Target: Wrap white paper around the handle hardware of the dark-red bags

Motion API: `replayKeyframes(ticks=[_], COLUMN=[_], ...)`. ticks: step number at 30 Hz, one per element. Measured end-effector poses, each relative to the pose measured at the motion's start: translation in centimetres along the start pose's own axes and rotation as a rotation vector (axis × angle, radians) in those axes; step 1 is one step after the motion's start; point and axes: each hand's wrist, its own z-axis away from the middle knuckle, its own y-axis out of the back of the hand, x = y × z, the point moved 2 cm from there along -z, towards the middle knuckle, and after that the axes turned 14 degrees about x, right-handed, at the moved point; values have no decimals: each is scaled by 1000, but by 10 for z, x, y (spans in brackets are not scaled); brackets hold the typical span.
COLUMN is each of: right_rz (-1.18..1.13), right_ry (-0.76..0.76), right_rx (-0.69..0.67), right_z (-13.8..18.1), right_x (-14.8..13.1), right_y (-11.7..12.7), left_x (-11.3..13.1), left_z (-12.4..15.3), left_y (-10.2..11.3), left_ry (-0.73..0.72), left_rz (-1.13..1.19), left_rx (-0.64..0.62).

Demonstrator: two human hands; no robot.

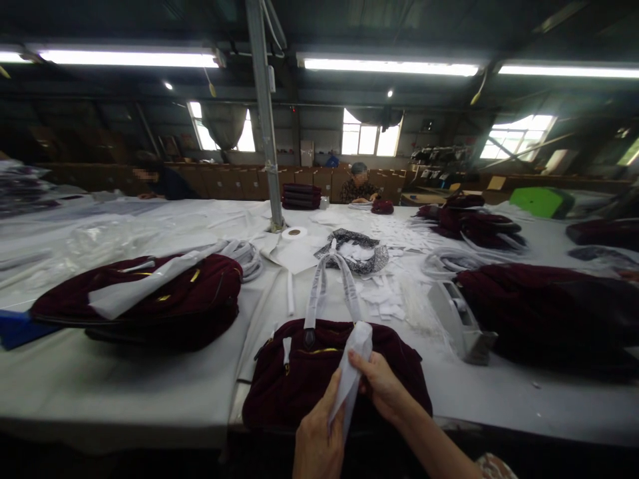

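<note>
Both hands pinch a white paper strip over a dark red bag at the table's near edge.

Left hand [317, 436] and right hand [382, 386] grip the strip [352, 369], long axis running up and slightly right. The bag [299, 379] lies widthwise, wrapped handles [332, 289] pointing away. A tape dispenser [462, 322] is near right, a second bag [150, 299] left.

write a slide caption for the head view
Both hands, left hand and right hand, hold a white wrapped strap over a maroon bag on a long white table.
</note>
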Motion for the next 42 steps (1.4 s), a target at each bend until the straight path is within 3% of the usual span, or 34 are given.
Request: replayKeyframes(ticks=[10, 14, 20, 24, 29, 35, 42], right_rz=[287, 277, 93, 51, 9, -25, -49], right_ry=[58, -73, -321, -270, -205, -152, -114], right_rx=[69, 97, 159, 167, 136, 101, 114], right_z=[-2, -3, -3, -3, -4, -6, -6], right_x=[-2, -10, -16, -14, -12, -9, -8], right_y=[5, 4, -3, -5, -1, 2, 2], left_x=[-25, -25, -24, -11, 18, 9, -4], left_z=[1, 0, 4, 7, -21, -46, -38], left_y=[3, 8, 6, 10, 21, 1, -12], left_ry=[-263, -440, -568, -416, 108, 226, 306], left_rz=[-10, -62, -323, -368, -111, -12, 43], left_rx=[53, 56, -91, -88, -183, -379, -333])
